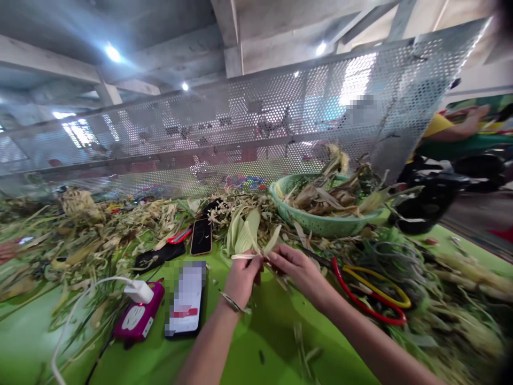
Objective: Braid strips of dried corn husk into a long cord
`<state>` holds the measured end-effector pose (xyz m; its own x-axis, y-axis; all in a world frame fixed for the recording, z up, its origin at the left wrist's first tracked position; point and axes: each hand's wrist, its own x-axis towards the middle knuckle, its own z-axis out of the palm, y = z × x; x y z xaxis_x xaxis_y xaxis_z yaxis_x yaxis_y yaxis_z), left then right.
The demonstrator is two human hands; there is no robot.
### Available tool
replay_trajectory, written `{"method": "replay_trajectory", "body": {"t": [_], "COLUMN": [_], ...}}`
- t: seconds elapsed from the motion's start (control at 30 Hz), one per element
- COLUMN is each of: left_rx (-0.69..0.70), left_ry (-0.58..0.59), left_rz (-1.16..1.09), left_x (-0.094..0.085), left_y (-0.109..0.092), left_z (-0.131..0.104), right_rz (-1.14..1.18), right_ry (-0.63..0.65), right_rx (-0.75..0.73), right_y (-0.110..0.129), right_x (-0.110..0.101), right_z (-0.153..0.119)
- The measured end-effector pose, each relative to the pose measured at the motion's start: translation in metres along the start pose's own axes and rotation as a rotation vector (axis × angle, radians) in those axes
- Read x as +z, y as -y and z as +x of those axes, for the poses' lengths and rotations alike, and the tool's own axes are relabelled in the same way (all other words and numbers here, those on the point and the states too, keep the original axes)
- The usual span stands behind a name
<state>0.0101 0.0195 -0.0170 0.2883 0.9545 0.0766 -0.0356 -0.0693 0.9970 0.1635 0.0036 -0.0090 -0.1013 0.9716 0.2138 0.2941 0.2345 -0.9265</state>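
Observation:
Over the green table [272, 342], my two hands meet on a bundle of pale corn husks [245, 230]. My left hand [244, 275] pinches the husks at their lower end, with a light strip lying across its fingers. Close beside it, my right hand [294, 266] has thumb and fingers pressed together on a narrow piece of husk [273, 240]. The wide husk leaves stand up beyond the left fingers. Exact finger contact is partly hidden. Loose husk scraps [304, 353] lie below the hands.
A green basket [328, 227] of dry husks stands behind. Red-and-yellow-handled pliers [372, 299] lie right. At left are a lit phone [186, 305], a dark phone [201, 237], a magenta power strip [140, 315] and husk heaps [132, 224]. A perforated metal screen [240, 123] borders the back.

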Motion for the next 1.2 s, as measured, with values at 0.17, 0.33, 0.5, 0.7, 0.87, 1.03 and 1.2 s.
{"method": "replay_trajectory", "body": {"t": [0.17, 0.33, 0.5, 0.7, 0.87, 1.03, 1.2], "left_rx": [-0.034, 0.019, 0.188, 0.189, 0.06, -0.143, -0.195], "left_ry": [-0.1, -0.209, -0.1, -0.076, -0.052, 0.058, 0.115], "left_rz": [-0.134, 0.116, 0.337, 0.353, 0.214, -0.229, -0.558], "left_x": [-0.003, -0.007, -0.001, 0.006, 0.002, 0.002, 0.005], "left_y": [0.008, 0.001, -0.002, 0.01, 0.009, 0.002, -0.007], "left_z": [0.007, 0.005, -0.003, -0.005, 0.002, 0.004, -0.003], "right_rz": [-0.202, -0.578, -0.556, -0.608, -0.504, -0.399, -0.306], "right_ry": [0.113, 0.061, -0.045, -0.004, -0.095, -0.075, -0.037], "right_rx": [-0.028, -0.263, -0.382, -0.455, -0.36, -0.252, -0.238], "right_y": [0.003, 0.021, 0.034, 0.034, 0.032, 0.024, 0.02], "right_x": [0.011, 0.012, 0.011, 0.01, 0.001, -0.005, -0.009], "right_z": [-0.005, -0.014, -0.02, -0.021, -0.015, -0.009, -0.006]}}
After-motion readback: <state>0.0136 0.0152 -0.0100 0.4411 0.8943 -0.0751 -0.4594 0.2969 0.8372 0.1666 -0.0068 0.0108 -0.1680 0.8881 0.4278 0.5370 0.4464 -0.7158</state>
